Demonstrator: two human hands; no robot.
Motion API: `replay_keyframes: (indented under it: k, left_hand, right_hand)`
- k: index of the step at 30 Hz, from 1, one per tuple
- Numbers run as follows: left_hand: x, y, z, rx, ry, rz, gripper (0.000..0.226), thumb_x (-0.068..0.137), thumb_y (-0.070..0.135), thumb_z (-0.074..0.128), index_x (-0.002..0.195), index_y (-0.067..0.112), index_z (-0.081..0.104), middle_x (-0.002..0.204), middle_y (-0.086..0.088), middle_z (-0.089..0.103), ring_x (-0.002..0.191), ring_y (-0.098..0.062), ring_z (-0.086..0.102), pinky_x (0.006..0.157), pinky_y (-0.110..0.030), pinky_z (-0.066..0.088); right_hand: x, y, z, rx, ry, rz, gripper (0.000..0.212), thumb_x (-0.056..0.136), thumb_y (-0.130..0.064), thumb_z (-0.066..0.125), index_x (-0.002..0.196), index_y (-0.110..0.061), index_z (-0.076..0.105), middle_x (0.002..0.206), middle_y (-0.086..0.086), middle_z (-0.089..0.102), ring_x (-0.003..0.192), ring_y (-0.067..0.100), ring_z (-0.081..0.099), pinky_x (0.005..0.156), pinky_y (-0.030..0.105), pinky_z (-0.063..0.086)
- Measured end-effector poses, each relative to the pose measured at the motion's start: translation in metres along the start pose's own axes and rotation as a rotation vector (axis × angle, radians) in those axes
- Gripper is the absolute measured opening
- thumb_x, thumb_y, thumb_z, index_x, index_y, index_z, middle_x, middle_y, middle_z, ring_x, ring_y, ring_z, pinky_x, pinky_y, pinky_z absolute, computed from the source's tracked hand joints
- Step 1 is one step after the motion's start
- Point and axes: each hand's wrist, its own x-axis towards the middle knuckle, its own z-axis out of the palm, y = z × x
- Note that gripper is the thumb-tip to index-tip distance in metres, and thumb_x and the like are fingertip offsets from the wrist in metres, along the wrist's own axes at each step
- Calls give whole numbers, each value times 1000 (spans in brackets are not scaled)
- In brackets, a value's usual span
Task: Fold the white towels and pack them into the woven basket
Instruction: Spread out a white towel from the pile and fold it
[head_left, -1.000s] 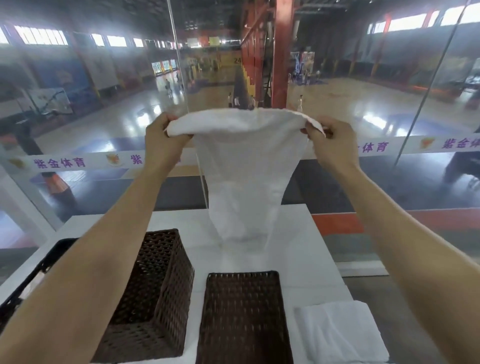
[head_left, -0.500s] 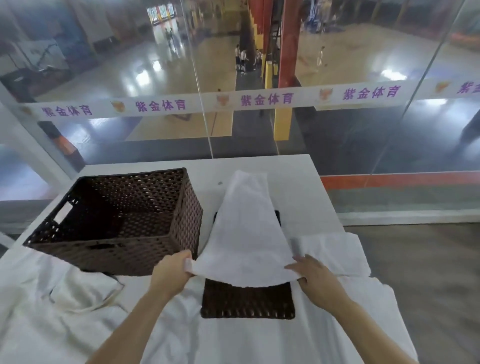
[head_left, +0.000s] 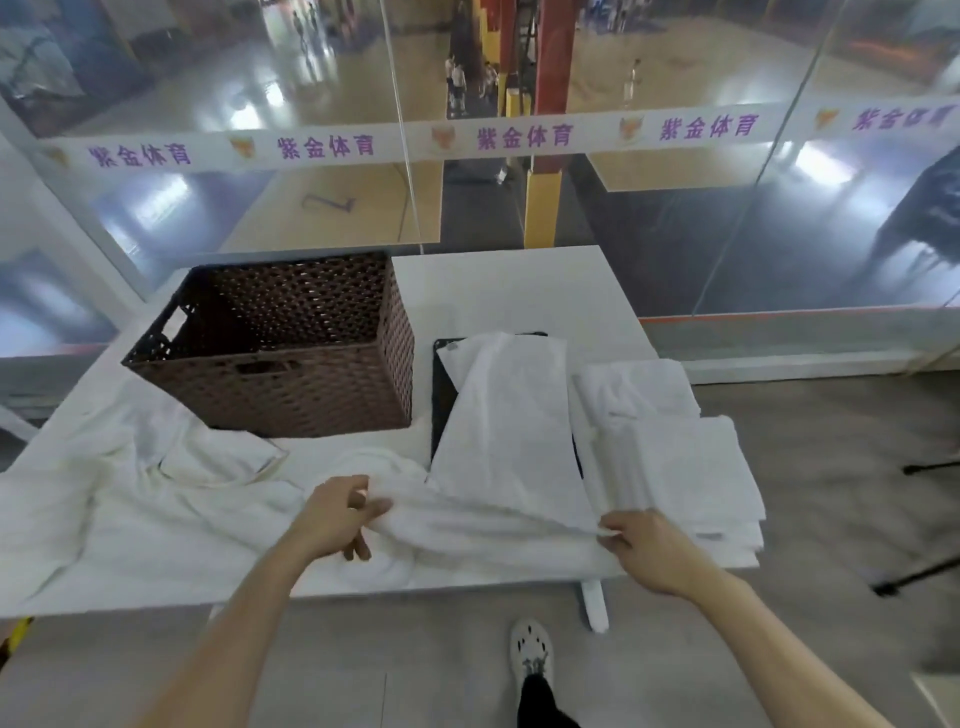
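A white towel (head_left: 506, 431) lies stretched over a dark woven lid (head_left: 442, 384) and reaches the table's near edge. My left hand (head_left: 337, 514) pinches the towel's near left corner. My right hand (head_left: 649, 545) grips its near right corner. The brown woven basket (head_left: 291, 395) stands open at the back left, with nothing visible inside. A stack of folded white towels (head_left: 675, 457) sits at the right, beside my right hand. Crumpled white towels (head_left: 145, 488) are spread over the left part of the table.
The white table (head_left: 498, 291) ends at a glass wall behind. Its near edge runs just under my hands, with a white leg (head_left: 595, 605) below. My shoe (head_left: 531, 652) stands on the grey floor. Dark tripod legs (head_left: 919, 571) are at the right.
The towel came down from held high in the air to lying across the lid. Both hands dropped with it and pulled its near corners toward the table's front edge.
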Motion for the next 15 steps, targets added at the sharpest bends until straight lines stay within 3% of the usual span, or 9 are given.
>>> replay_keyframes:
  k: [3, 5, 8, 9, 11, 12, 15]
  left_hand:
    - [-5, 8, -8, -86, -60, -21, 27, 109, 28, 65, 124, 7, 57, 113, -22, 72, 67, -40, 79, 56, -44, 63]
    - [5, 12, -11, -136, -72, -27, 26, 111, 26, 60, 133, 14, 53, 110, -24, 76, 72, -43, 80, 66, -51, 67]
    - [34, 35, -18, -260, -47, -18, 28, 114, 20, 53, 140, 11, 49, 106, -27, 79, 84, -44, 81, 83, -57, 66]
    - [45, 50, -23, -309, -25, 11, 25, 114, 15, 51, 137, 5, 51, 113, -29, 76, 89, -43, 81, 87, -58, 66]
    - [69, 88, -39, -350, 43, 99, 11, 113, 8, 50, 118, -1, 54, 121, -28, 69, 94, -35, 81, 96, -56, 63]
    - [78, 113, -51, -338, 98, 145, 7, 112, 8, 52, 108, 3, 54, 117, -24, 68, 93, -30, 79, 97, -53, 62]
    - [95, 209, -108, -139, 390, 329, 12, 107, 19, 63, 103, 10, 57, 94, -3, 67, 84, -17, 62, 78, -39, 49]
  right_hand:
    - [-8, -16, -22, 25, 50, 42, 31, 107, -37, 56, 125, -19, 75, 127, 6, 75, 117, 30, 67, 91, 35, 51]
    - [-3, -24, -40, 23, 37, 71, 33, 108, -38, 54, 128, -19, 73, 129, 8, 73, 116, 32, 68, 91, 36, 53]
    - [19, -38, -79, 67, -27, 145, 26, 109, -30, 54, 124, -14, 69, 103, 12, 77, 81, 32, 79, 62, 33, 58]
    - [29, -43, -95, 94, -37, 167, 27, 107, -27, 58, 127, -12, 68, 101, 12, 77, 80, 31, 79, 63, 33, 62]
    - [56, -49, -136, 69, 33, 159, 37, 97, -22, 73, 132, -11, 70, 114, 8, 75, 99, 25, 76, 81, 22, 60]
    - [70, -52, -160, 110, 117, 155, 36, 92, -15, 76, 128, -11, 72, 111, 8, 73, 103, 26, 73, 78, 20, 57]
    - [95, -71, -254, 331, 472, 100, 21, 95, -7, 65, 109, -19, 76, 110, 13, 76, 109, 35, 71, 88, 38, 60]
